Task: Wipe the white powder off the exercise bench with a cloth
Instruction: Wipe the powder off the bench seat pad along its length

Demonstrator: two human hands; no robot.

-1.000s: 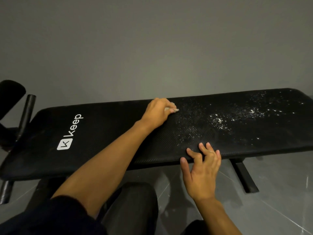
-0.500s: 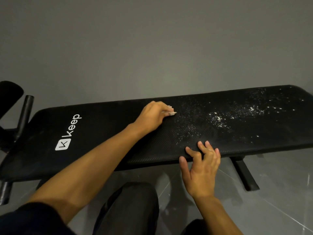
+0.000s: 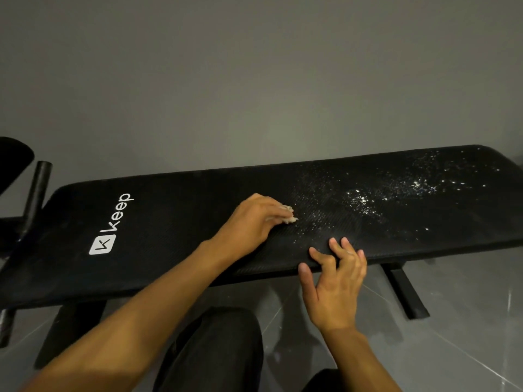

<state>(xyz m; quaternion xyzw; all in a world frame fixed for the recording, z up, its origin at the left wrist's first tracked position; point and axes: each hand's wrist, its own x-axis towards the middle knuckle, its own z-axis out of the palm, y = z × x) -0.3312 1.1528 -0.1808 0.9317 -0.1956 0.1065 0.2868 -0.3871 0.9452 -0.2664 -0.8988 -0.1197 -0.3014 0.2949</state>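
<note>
A grey wall point(image 3: 254, 80) fills the upper half of the view, and a grey tiled floor point(image 3: 467, 306) lies below. Against the wall stands a long black bench point(image 3: 184, 222), which runs from the left side to the right side. Its right half carries the white powder point(image 3: 359, 199), thick in small clumps toward the right end and thin as fine dust near the middle; the left half looks clean and dark. A black knee point(image 3: 215, 349) of the person is low in the middle, in front of the bench. One black foot point(image 3: 404, 292) of the bench rests on the floor at the right, and a black post point(image 3: 38, 190) rises at the far left.

The right hand point(image 3: 336, 290) is spread and holds nothing; its fingertips rest on the near edge of the bench, and the thumb points up along the side. The left hand point(image 3: 252, 219) lies on the bench top near the middle, fingers curled round a cloth point(image 3: 290, 219) (only a small pale tip shows beyond the fingers). The cloth touches the surface just at the left border of the powder. A white logo point(image 3: 109, 227) is printed on the left part.
</note>
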